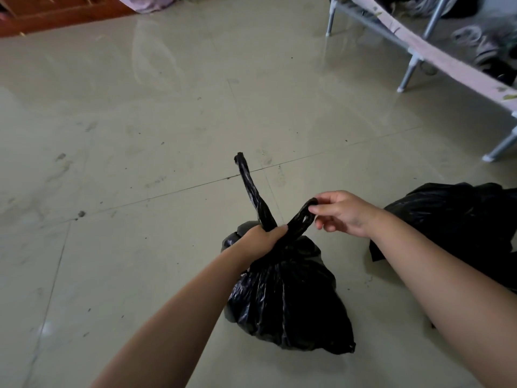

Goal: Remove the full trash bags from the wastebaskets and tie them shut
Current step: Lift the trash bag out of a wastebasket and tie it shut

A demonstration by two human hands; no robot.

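Note:
A full black trash bag (288, 298) sits on the tiled floor in front of me. Its top is twisted into two tails that cross above the neck. My left hand (263, 239) is clenched around the neck where the tails cross. One tail (249, 183) sticks up and away, free at its tip. My right hand (344, 212) pinches the end of the other tail (300, 219) between thumb and fingers. A second black trash bag (458, 228) lies on the floor to the right, partly behind my right forearm.
A metal-legged bed frame (411, 68) with a pink edge runs along the upper right, with shoes and dark items under it. A reddish wooden piece of furniture (56, 15) stands at the upper left. Grey tiled floor (167, 121) spreads between them.

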